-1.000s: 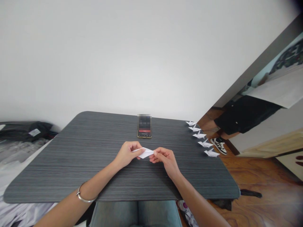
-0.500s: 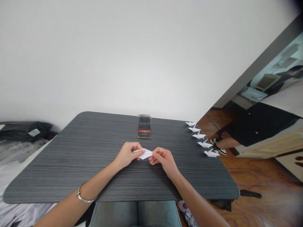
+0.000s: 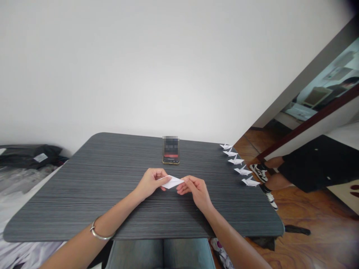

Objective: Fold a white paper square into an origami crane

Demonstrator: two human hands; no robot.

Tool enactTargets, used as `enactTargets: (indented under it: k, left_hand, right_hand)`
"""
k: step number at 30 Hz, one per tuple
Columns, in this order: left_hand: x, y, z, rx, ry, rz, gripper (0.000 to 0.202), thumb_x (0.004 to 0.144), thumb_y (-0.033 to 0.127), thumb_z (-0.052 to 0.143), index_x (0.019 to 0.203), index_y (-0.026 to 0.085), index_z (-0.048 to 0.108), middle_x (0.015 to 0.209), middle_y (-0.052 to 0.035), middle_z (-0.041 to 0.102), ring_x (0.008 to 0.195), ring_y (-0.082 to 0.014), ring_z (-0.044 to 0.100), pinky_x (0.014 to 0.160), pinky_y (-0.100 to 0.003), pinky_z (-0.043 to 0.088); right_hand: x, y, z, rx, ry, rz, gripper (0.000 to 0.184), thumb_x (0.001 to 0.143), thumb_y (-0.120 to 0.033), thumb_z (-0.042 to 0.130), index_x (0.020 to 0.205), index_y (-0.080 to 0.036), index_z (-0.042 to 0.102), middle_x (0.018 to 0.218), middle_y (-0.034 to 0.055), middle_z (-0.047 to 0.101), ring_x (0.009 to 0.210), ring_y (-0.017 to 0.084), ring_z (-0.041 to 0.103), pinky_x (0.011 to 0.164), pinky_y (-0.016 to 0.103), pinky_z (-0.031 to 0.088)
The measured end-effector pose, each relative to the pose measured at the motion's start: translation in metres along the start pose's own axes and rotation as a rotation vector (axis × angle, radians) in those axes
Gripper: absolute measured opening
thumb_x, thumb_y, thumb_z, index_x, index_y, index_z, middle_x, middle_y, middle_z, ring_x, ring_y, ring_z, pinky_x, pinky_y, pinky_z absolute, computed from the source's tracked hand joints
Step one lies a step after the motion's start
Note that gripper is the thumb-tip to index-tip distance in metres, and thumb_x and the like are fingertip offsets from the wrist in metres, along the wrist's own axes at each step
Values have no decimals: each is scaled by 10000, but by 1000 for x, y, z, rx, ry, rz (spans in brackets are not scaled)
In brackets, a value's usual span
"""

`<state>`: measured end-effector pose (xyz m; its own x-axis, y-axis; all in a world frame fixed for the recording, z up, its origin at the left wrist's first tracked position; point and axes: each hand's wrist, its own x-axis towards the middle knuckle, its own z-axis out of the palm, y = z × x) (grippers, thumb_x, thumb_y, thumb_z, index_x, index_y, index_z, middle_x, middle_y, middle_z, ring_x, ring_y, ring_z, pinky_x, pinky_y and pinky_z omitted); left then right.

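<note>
- A person seated at the near edge of a dark wood-grain desk (image 3: 112,213) works a folded white paper (image 3: 173,182) with both hands, between the desk's middle and its near edge.
- The left hand (image 3: 153,180) pinches the paper's left end, thumb on top; a silver bracelet (image 3: 98,236) circles that wrist.
- The right hand (image 3: 196,188), thumb and fingers drawn together, grips the pointed right tip.
- Five folded paper birds (image 3: 236,161), all white, stand in a row along the desk's right edge, from the far right corner toward the near one.
- A phone (image 3: 171,155) lies face up near the middle of the far edge, a red band across its dark screen; the upper part is pixelated and the lettering too small to read.
- Beyond the left edge, a black package (image 3: 22,155) bears a white label (image 3: 40,157), its print illegible.
- Past the right edge, a person in black shorts (image 3: 314,162) stands in black-and-white sneakers (image 3: 259,173), no brand name readable.
</note>
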<state>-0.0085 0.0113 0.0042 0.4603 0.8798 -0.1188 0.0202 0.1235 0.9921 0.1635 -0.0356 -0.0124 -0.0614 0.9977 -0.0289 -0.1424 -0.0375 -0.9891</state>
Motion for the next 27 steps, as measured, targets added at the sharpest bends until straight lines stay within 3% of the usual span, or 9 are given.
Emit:
enactTargets:
  k: [10, 27]
  left_hand:
    - [-3, 3, 1, 85, 26, 53, 231, 649, 319, 634, 589, 107, 563, 511, 16, 571, 458, -79, 510, 441, -179, 445]
    - [-2, 0, 1, 62, 14, 42, 245, 643, 330, 641, 591, 106, 558, 513, 12, 574, 448, -76, 510, 435, -177, 441]
  right_hand:
    - [3, -1, 3, 58, -26, 50, 187, 646, -307, 664, 697, -152, 573, 601, 8, 652, 499, 105, 593, 468, 211, 493]
    - [2, 1, 0, 63, -4, 35, 186, 668, -324, 645, 680, -144, 601, 596, 21, 662, 490, 113, 601, 476, 226, 507]
